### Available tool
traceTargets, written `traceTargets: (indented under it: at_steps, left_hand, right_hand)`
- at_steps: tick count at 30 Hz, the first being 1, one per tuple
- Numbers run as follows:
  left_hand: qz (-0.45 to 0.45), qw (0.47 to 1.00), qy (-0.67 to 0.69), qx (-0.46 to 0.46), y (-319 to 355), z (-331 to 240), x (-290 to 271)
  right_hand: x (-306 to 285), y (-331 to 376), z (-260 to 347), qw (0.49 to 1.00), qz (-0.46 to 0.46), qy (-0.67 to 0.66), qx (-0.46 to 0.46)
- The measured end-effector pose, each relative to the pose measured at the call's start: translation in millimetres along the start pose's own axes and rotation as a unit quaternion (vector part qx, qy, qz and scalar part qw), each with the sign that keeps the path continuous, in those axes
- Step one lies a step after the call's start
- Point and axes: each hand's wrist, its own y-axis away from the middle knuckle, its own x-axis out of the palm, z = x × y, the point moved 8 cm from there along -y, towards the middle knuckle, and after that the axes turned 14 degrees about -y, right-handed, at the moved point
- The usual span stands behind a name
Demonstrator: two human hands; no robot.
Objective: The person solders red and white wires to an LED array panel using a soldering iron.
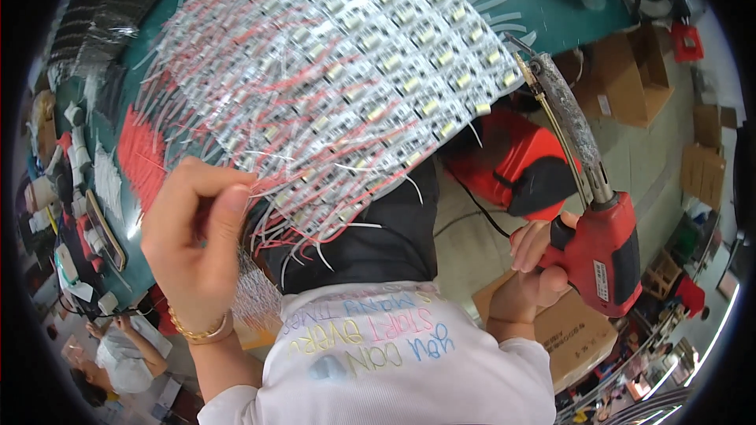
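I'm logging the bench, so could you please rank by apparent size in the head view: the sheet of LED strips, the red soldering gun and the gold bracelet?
1. Sheet of LED strips, by far the largest.
2. Red soldering gun.
3. Gold bracelet, smallest.

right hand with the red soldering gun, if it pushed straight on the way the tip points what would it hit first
Probably the sheet of LED strips: the right hand aims the soldering gun up-left, its tip near the sheet's right edge. Depth is unclear.

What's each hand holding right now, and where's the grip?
Left hand pinches thin red and white wires at the LED strip sheet's edge; right hand grips the red soldering gun by its handle.
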Motion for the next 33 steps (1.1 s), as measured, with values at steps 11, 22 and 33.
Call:
traceTargets:
  at_steps: [11,22,33]
  left_hand:
    - [0.025,0.997,0.073,0.007,-122.7,64.8,-9.6]
    - [-0.033,0.996,0.033,0.082,-207.6,62.2,12.6]
    - [0.012,0.995,0.088,0.037,-219.1,80.2,39.3]
  right_hand:
    - [40.3,-59.5,30.8,0.933,0.116,0.234,-0.249]
    - [140.1,-146.1,69.1,0.950,0.111,0.215,-0.200]
    - [161.7,-187.1,-25.7,0.983,0.133,0.116,0.057]
